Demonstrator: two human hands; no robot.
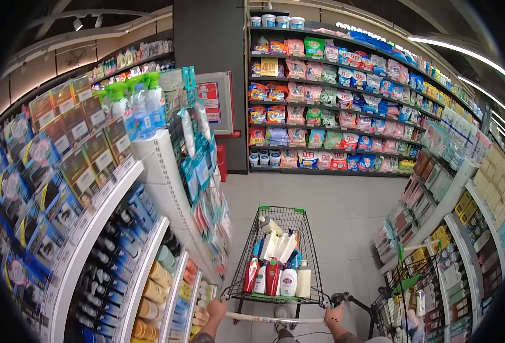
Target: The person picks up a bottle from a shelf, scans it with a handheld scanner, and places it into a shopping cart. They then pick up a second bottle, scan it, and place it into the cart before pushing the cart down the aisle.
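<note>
My left hand (216,309) is closed around the left end of the cart's pale handlebar (264,318). At the bar's right end, my right hand (333,313) is closed on it too. The wire shopping cart (315,263) with green corners stands in front of me. Inside it, red bottles (273,278), white bottles (288,281) and a cream bottle (303,282) stand near the handle, with more white bottles (285,247) lying behind them.
Shelves of bottles (107,274) rise close on the left. Another cart (401,303) and shelves (475,240) are at the right. Ahead, grey floor (321,194) leads to a shelf wall of bagged goods (332,97), beside a dark pillar (209,46).
</note>
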